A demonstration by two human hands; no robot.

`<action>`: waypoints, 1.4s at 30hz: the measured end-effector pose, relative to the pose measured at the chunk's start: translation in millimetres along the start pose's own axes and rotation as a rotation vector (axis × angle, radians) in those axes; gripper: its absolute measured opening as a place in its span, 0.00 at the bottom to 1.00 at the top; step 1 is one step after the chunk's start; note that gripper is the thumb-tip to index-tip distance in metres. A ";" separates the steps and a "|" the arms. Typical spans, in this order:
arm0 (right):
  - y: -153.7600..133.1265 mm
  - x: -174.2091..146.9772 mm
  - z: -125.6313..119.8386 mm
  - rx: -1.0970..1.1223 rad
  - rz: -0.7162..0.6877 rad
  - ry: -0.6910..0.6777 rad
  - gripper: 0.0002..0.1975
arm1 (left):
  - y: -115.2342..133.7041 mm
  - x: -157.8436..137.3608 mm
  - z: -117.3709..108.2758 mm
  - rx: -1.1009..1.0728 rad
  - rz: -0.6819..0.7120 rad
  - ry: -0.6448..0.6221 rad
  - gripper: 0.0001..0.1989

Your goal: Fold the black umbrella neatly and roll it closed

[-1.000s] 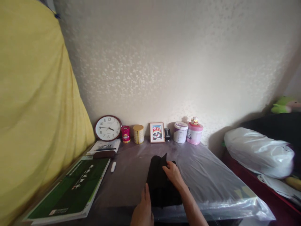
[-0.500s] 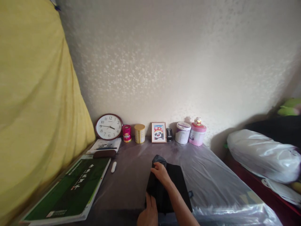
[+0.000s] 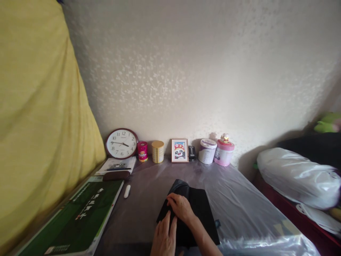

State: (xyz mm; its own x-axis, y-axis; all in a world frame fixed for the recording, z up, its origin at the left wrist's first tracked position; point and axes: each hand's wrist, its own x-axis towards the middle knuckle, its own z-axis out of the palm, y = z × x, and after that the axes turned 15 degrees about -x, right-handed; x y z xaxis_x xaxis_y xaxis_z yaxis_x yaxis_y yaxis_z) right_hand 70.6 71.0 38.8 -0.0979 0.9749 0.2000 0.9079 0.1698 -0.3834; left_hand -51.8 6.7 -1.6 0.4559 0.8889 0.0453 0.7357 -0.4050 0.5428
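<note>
A folded black cloth item [image 3: 201, 206], with a shinier flap at its far end and a small bluish tab at its right edge, lies in front of me. I cannot make out its exact kind. My right hand [image 3: 181, 208] reaches across it, fingers curled down and closed on the fabric near its left side. Close beside, my left hand [image 3: 163, 233] rests on the near left part of the cloth with its fingers stretched out. Part of the cloth is hidden beneath both hands and the right forearm.
Left on the plastic-covered table [image 3: 144, 209] lie a green book [image 3: 87, 213], a brown case [image 3: 116, 175] and a white stick-like object [image 3: 127, 191]. A wall clock [image 3: 122, 143], several cans and a panda picture frame [image 3: 179, 150] line the wall. A white plastic bag [image 3: 295, 174] sits at right.
My right hand has come nearer to me and slightly left. My left hand has moved up onto the cloth, its fingers now beside the right hand. The cloth's left side spreads further out.
</note>
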 end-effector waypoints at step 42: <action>99.1 -83.0 -27.8 -0.033 0.525 0.255 0.19 | 26.1 -1.3 9.6 0.054 -0.119 -0.108 0.49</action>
State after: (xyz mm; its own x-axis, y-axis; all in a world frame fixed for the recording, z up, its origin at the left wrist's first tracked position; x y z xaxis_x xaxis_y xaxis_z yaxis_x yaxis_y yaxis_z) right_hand 180.0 2.9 9.3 0.4658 0.8612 0.2033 0.8210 -0.3349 -0.4624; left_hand -28.4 -7.1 4.5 0.4131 0.9042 -0.1084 0.8122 -0.3120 0.4930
